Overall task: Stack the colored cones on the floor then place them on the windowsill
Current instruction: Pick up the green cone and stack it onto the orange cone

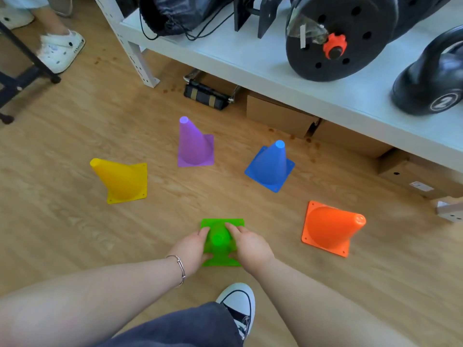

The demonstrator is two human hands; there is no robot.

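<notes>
Several small plastic cones stand apart on the wooden floor. The green cone (218, 237) is nearest me, and both hands grip its sides: my left hand (193, 249) on its left, my right hand (250, 245) on its right. The yellow cone (121, 180) stands to the left. Farther back are the purple cone (194, 145) and the blue cone (271, 165). To the right stands the orange cone (330, 227). No windowsill is in view.
A white shelf (250, 58) runs along the back right with a weight plate (333, 38) and a kettlebell (431, 81). Cardboard boxes (278, 113) sit beneath it. Another person's white shoe (62, 50) is at far left. My own shoe (239, 306) is below the green cone.
</notes>
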